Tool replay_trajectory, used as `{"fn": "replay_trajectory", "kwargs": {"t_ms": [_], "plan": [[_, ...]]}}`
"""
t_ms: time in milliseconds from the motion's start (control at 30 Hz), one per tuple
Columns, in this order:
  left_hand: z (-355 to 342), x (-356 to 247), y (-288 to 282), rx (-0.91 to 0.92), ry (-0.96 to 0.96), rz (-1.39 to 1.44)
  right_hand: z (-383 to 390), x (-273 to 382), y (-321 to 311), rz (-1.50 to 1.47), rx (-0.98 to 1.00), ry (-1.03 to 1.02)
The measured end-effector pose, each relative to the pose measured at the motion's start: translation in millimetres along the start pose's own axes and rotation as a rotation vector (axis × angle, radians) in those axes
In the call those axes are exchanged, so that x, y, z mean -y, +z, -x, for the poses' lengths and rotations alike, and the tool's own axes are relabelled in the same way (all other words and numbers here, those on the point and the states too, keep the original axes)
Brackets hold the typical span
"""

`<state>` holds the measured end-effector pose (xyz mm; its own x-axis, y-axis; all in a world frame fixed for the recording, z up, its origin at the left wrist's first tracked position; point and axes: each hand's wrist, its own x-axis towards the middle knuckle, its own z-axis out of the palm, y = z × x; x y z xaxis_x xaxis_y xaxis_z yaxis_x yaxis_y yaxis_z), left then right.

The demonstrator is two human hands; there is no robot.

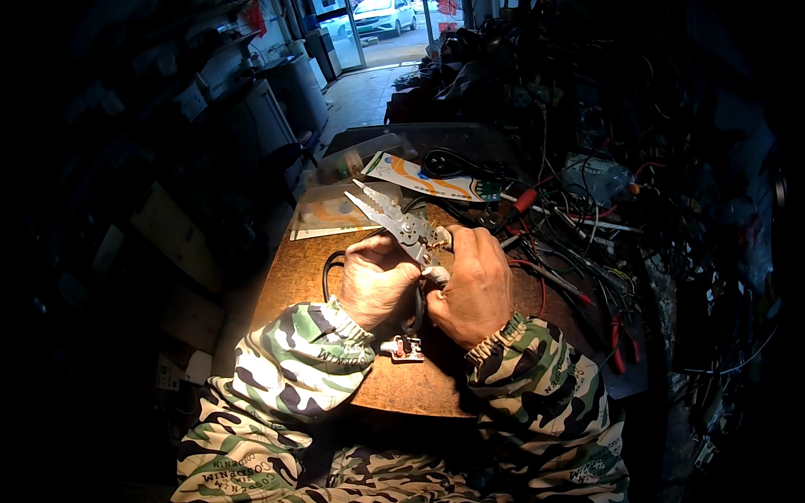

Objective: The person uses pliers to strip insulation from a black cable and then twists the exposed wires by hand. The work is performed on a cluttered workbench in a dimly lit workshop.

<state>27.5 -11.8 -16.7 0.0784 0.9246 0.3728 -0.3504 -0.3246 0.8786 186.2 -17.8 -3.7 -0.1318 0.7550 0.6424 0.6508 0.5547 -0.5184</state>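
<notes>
My right hand (474, 281) is closed around the handles of a metal wire stripper (408, 225), whose long serrated jaws point up and to the left, slightly apart. My left hand (376, 277) is pinched closed beside the tool's lower part, holding a black cable (329, 275) that loops out to its left. Some copper-coloured strands (438, 244) show between the tool's handles, near my right fingers. Below both hands, a small plug-like part (407, 349) with bare metal pieces lies on the wooden table. The left fingertips are partly hidden.
On the brown table (281, 289), printed cards (436, 178) and a clear plastic sleeve (340, 210) lie beyond my hands. To the right sit a tangle of wires (579, 243), a red-handled tool (619, 344) and a coiled black cord (453, 161). Dark clutter flanks the table.
</notes>
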Motion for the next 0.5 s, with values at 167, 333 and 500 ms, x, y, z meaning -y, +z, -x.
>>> {"fn": "replay_trajectory", "kwargs": {"t_ms": [167, 333, 500], "plan": [[-0.3, 1.3, -2.4, 0.010, -0.008, -0.006, -0.6, -0.4, -0.7, -0.001, 0.010, 0.005], [0.6, -0.4, 0.0, 0.005, 0.004, -0.043, -0.3, -0.4, -0.3, -0.002, 0.023, 0.014], [1.0, -5.0, -0.9, 0.011, -0.027, -0.174, 0.0, -1.1, 0.4, 0.002, 0.057, 0.068]]}}
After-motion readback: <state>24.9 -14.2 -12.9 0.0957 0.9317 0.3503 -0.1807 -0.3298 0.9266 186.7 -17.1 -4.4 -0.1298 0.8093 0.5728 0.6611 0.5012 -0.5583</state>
